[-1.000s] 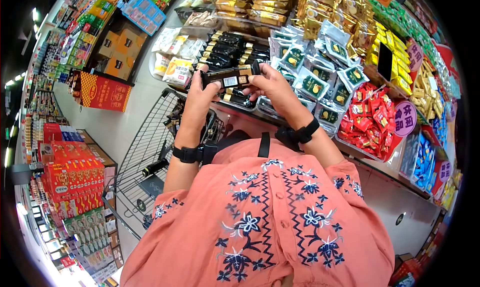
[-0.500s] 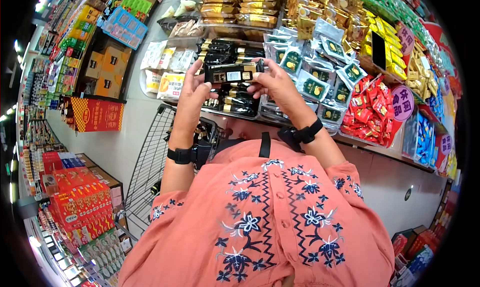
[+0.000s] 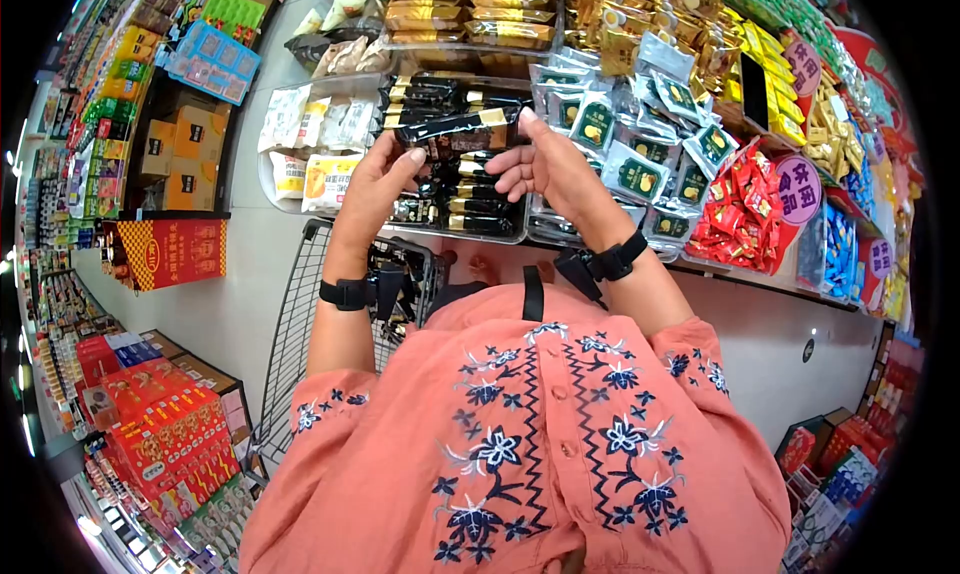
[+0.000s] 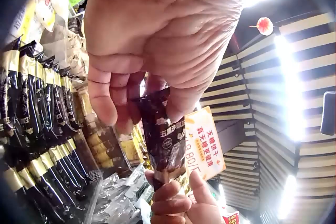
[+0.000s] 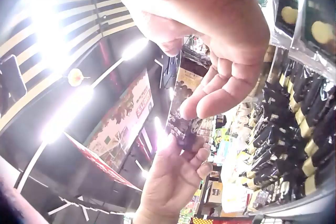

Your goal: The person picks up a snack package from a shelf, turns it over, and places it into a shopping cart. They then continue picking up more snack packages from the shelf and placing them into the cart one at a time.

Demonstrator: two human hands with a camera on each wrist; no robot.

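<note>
I hold a long black and gold snack packet (image 3: 460,129) level over the shelf display. My left hand (image 3: 385,179) grips its left end between thumb and fingers; in the left wrist view the left hand (image 4: 142,92) is wrapped round the dark packet (image 4: 164,140). My right hand (image 3: 540,159) pinches the packet's right end with the index fingertip up and the other fingers loosely curled. In the right wrist view the right hand (image 5: 210,77) is close to the lens, with the packet (image 5: 181,111) and the left hand (image 5: 173,182) beyond it.
A clear bin (image 3: 500,236) of the same black and gold packets lies just under my hands. Green and white pouches (image 3: 640,169) and red packets (image 3: 740,214) fill the shelf to the right. A wire shopping cart (image 3: 300,314) stands at my left, with red cartons (image 3: 150,404) across the aisle.
Both hands have lifted the packet up and away toward the shelf. It has turned, so its white barcode label no longer faces me. The right fingers have loosened.
</note>
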